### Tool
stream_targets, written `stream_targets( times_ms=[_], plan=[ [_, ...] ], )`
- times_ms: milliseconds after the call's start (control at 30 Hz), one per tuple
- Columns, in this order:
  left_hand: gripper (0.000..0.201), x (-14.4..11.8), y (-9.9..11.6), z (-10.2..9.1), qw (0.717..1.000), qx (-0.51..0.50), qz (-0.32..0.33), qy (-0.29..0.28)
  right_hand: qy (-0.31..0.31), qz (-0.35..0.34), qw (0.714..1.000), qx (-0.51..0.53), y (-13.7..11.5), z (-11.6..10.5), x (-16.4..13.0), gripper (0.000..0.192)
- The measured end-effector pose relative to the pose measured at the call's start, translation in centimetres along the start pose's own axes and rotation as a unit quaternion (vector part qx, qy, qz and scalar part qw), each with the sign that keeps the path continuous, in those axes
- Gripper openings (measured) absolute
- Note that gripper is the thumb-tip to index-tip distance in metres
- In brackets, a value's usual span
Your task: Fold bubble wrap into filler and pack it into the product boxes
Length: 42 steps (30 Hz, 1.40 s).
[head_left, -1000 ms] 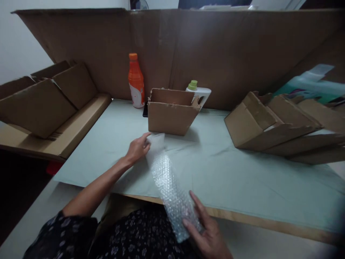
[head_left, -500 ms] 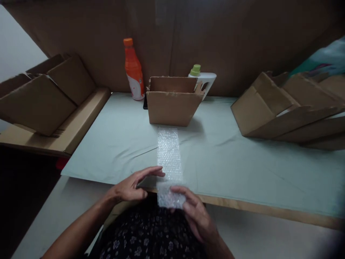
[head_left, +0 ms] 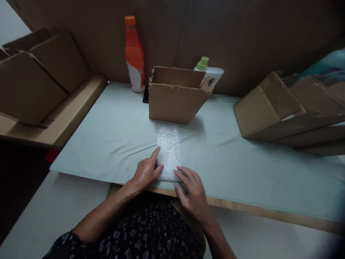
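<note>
A strip of clear bubble wrap (head_left: 168, 145) lies flat on the pale green table cover (head_left: 113, 133), running from the table's near edge toward a small open cardboard box (head_left: 175, 100). My left hand (head_left: 147, 171) rests fingers-down on the strip's near left edge. My right hand (head_left: 191, 192) presses flat at its near right corner. Neither hand grips it; both lie spread on top.
An orange bottle (head_left: 134, 54) and a white bottle with a green cap (head_left: 208, 70) stand behind the small box. Flattened cardboard boxes lean at the left (head_left: 35, 79) and at the right (head_left: 285, 108). A tall cardboard wall (head_left: 242, 36) closes the back.
The bubble wrap, held up at its near end before, now lies flat on the table. Both hands came down onto its near end, and the view tilted lower.
</note>
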<state>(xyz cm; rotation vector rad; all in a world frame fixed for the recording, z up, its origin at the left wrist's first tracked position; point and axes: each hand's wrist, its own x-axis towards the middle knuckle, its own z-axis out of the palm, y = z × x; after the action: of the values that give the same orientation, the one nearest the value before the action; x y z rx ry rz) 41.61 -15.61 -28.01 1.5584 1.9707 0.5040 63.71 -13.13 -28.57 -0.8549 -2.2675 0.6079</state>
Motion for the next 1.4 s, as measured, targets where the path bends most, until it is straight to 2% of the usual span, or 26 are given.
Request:
stream_targets(
  times_ms=[67, 167, 267, 333, 400, 467, 533, 633, 733, 800, 933, 1033, 1100, 1167, 1267, 1333, 1400],
  plan=[
    [0.077, 0.1, 0.3, -0.1, 1.0, 0.01, 0.013, -0.005, -0.033, -0.036, 0.996, -0.068, 0.2, 0.8, 0.3, 0.04],
    [0.077, 0.4, 0.6, 0.1, 0.999, 0.023, 0.032, 0.002, -0.043, -0.053, 0.99, -0.12, 0.5, 1.7, 0.7, 0.033],
    [0.076, 0.3, 0.0, 0.2, 0.998, 0.031, 0.038, 0.05, -0.038, -0.064, 0.988, -0.138, 1.0, 2.0, 0.9, 0.027],
    [0.07, -0.5, -0.6, 0.0, 0.991, 0.011, 0.078, 0.112, -0.043, -0.069, 0.987, -0.135, 1.0, 1.8, 1.1, 0.026],
    [0.063, -1.6, -0.9, -0.3, 0.976, -0.023, 0.146, 0.161, -0.054, -0.07, 0.988, -0.124, 0.9, 1.3, 1.6, 0.026],
    [0.06, -2.8, -1.0, -0.5, 0.963, -0.045, 0.211, 0.164, -0.074, -0.068, 0.99, -0.101, 0.8, 0.8, 2.2, 0.026],
    [0.053, -3.6, -0.8, -0.4, 0.96, -0.054, 0.236, 0.141, -0.101, -0.052, 0.991, -0.066, 0.7, 0.3, 3.0, 0.027],
    [0.041, -3.4, -0.6, 0.2, 0.975, -0.069, 0.176, 0.114, -0.103, -0.004, 0.994, -0.022, 0.8, -0.2, 3.9, 0.026],
    [0.042, -2.0, -0.7, 0.8, 0.987, -0.067, 0.101, 0.11, -0.008, 0.005, 0.999, -0.046, 0.9, -0.5, 3.9, 0.027],
    [0.043, -1.2, -0.8, 1.0, 0.987, -0.048, 0.093, 0.12, 0.035, -0.026, 0.996, -0.078, 0.9, -0.4, 3.4, 0.028],
    [0.038, -0.8, -0.7, 1.0, 0.981, -0.014, 0.112, 0.156, -0.03, -0.086, 0.99, -0.104, 1.0, 0.4, 3.0, 0.028],
    [0.036, -1.9, -0.6, 0.7, 0.966, -0.016, 0.167, 0.199, -0.068, -0.078, 0.99, -0.094, 1.3, 1.0, 3.5, 0.028],
    [0.037, -2.7, -0.7, 0.3, 0.958, -0.026, 0.219, 0.185, -0.082, -0.057, 0.994, -0.048, 1.5, 1.0, 3.8, 0.027],
    [0.034, -3.2, -0.9, 0.1, 0.958, -0.045, 0.238, 0.153, -0.101, -0.022, 0.995, 0.005, 1.5, 0.7, 4.1, 0.027],
    [0.031, -2.6, -1.2, 0.1, 0.971, -0.066, 0.192, 0.13, -0.087, 0.024, 0.996, 0.006, 1.4, 0.5, 4.3, 0.028],
    [0.034, -1.4, -1.2, 0.3, 0.979, -0.05, 0.151, 0.128, -0.039, 0.019, 0.998, -0.045, 1.3, 0.5, 4.4, 0.028],
    [0.037, 0.1, -1.0, 0.4, 0.984, -0.017, 0.122, 0.131, -0.016, -0.011, 0.996, -0.092, 1.2, 0.7, 4.3, 0.029]
  ],
)
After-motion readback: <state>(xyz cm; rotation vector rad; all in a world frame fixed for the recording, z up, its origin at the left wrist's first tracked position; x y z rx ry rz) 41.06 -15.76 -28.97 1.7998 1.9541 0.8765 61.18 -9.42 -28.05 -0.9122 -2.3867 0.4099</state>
